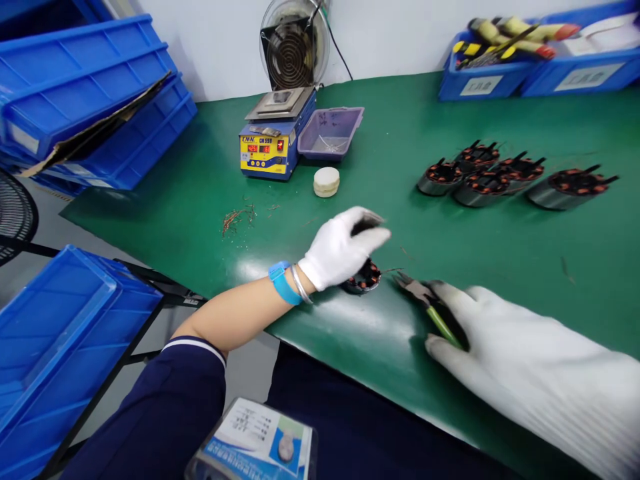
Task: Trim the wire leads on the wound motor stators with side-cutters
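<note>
My left hand, in a white glove with darkened fingertips, hovers over a small motor stator near the table's front edge. Its thumb and fingers are apart, with nothing visible between them. The glove hides part of the stator, which shows copper windings and a thin wire sticking out to the right. My right hand, also gloved and slightly blurred, is closed around green-handled cutting pliers. The jaws of the pliers point left at that wire, a little apart from the stator.
Several stators stand at the right on the green table. A solder pot, a purple tray and a round white pad are farther back. Wire scraps lie at left. Blue bins hold tools.
</note>
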The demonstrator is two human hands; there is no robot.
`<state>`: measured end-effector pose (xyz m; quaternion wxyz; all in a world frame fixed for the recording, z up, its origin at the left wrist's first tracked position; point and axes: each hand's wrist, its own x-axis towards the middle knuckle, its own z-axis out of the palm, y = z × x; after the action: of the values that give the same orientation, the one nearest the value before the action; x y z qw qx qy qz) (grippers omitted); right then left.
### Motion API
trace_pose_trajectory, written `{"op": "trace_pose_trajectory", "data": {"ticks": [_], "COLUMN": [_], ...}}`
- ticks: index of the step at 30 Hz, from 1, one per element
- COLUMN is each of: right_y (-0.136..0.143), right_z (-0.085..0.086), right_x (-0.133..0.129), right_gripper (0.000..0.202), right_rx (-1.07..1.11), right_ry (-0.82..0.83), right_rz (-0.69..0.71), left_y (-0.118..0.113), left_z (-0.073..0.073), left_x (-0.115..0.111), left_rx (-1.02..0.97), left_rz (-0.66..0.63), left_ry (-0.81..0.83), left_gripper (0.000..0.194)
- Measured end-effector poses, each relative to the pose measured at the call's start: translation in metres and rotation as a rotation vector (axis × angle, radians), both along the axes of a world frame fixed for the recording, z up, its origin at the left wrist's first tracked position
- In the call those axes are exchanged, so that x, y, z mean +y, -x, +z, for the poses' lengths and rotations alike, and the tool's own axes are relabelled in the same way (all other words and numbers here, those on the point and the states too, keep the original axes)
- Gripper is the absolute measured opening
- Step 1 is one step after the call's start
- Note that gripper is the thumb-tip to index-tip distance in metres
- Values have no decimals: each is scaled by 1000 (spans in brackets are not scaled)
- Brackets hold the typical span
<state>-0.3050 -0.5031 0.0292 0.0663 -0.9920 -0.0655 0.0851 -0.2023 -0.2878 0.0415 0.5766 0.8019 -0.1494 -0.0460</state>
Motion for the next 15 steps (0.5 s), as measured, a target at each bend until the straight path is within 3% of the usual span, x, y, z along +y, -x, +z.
{"op": "trace_pose_trajectory", "data": {"ticks": [2,5,9,12,15], "right_y": [-8,-26,-40,-42,-45], "right_z": [8,12,9,7,3], "right_x": [18,54,83,54,-24], "right_gripper": [52,76,46,46,58], "right_rx": [-147,-334,-224,-250,-310], "right_ry": [24,-78,-161,-214,-182], "right_rz": [108,247,313,124,-250], "left_y": [-9,-18,-24,-25,-24], "left_z": [-4,-13,-20,-21,-22], "left_x": [2,3,2,2,1], "left_rx": [4,5,-16,5,22], "left_rz": [76,131,180,213,216], "left_ry": [110,163,168,196,211], "left_gripper": [12,12,14,13,13]}}
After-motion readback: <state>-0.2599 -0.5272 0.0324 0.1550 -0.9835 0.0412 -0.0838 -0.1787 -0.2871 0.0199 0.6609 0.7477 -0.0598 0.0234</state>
